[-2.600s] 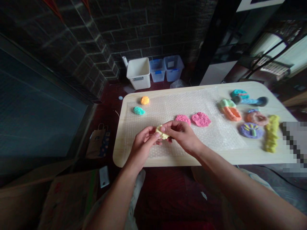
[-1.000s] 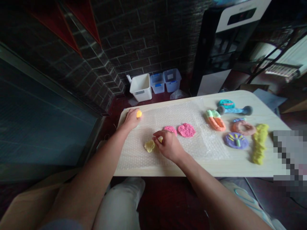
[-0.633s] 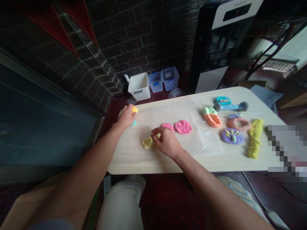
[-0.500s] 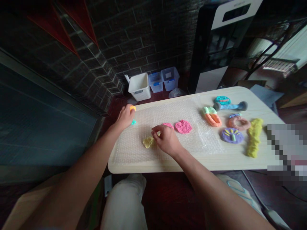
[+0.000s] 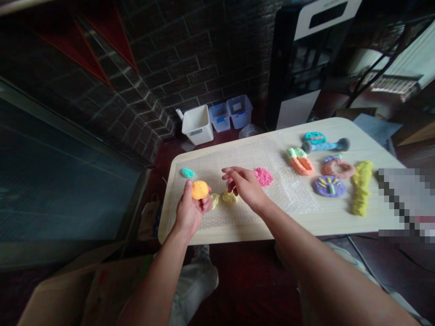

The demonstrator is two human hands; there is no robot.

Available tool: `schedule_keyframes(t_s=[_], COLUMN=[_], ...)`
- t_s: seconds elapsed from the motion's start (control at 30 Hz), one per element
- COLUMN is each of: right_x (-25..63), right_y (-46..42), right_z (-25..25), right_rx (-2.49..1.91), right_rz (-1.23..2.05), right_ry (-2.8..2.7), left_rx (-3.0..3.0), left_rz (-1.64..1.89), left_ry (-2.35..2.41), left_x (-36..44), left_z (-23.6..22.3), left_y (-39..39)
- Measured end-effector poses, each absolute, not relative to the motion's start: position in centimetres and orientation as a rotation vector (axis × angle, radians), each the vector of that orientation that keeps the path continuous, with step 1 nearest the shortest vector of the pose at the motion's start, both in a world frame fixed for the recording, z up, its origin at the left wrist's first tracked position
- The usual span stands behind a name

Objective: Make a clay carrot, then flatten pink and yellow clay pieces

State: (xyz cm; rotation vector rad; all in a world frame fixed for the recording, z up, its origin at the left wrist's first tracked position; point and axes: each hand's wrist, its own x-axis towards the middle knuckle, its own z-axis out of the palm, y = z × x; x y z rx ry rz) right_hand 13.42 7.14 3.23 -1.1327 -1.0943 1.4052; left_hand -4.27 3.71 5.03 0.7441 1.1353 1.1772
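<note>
An orange lump of modelling clay [image 5: 200,190] is gripped in my left hand [image 5: 190,210], raised above the left part of the table. Holding nothing that I can see, my right hand [image 5: 246,185] hovers with its fingers apart. Below it are pale yellow clay pieces [image 5: 230,196], one of them partly behind my left fingers. A flattened pink clay piece [image 5: 263,177] lies just beyond the right hand, which covers most of a second pink one. Farther left sits a teal clay lump [image 5: 187,172]. All these loose pieces rest on bubble wrap [image 5: 217,158].
On the table's [image 5: 340,127] right side lie shaped clay pieces: an orange and green horseshoe [image 5: 302,164], a blue and grey dumbbell [image 5: 326,145], a purple disc [image 5: 329,187], a brown ring [image 5: 340,168] and a yellow strip [image 5: 362,188]. Beyond the far edge, bins [image 5: 197,124] stand on the floor.
My left hand has brought the orange clay from the far left edge towards me and to the right. My right hand has shifted slightly right, its fingers now more spread.
</note>
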Motion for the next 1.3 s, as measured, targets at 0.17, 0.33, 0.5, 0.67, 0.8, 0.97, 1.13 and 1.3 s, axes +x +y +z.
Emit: schedule_keyframes(t_s=[0.17,0.33,0.5,0.67,0.8,0.97,1.13,1.3], right_x=[14.6,15.3,14.7,13.7,11.7,8.9,8.5,9.5], right_y=[7.7,8.1,8.1,7.7,6.6,5.2,5.5,5.7], right_z=[1.9,1.1,0.7,0.6,0.6,0.6,0.7,0.6], right_rx=[-1.296,-1.422,-1.394,-1.447,-1.398,-1.470,-1.513,-1.356], right_rz=[1.145,1.076,1.073,0.897,0.733,0.448,0.531,0.793], right_ry=[-1.214,-1.351,-1.578,-1.807,-2.080,-2.444,-2.456,-2.268], left_rx=[0.730,0.914,1.290,1.718,1.884,2.039,2.109,1.991], left_rz=[1.448,1.465,1.314,1.127,1.046,0.862,0.946,1.187], left_ry=[1.150,1.231,1.418,1.578,1.607,1.726,1.713,1.684], left_x=[-8.2,-10.8,-11.4,-11.6,-11.2,-10.3,-10.3,-10.6], left_z=[2.5,1.0,0.0,-1.0,-1.2,-1.4,-1.0,0.7], left_y=[5.3,6.0,6.0,6.3,6.6,6.6,6.3,5.8])
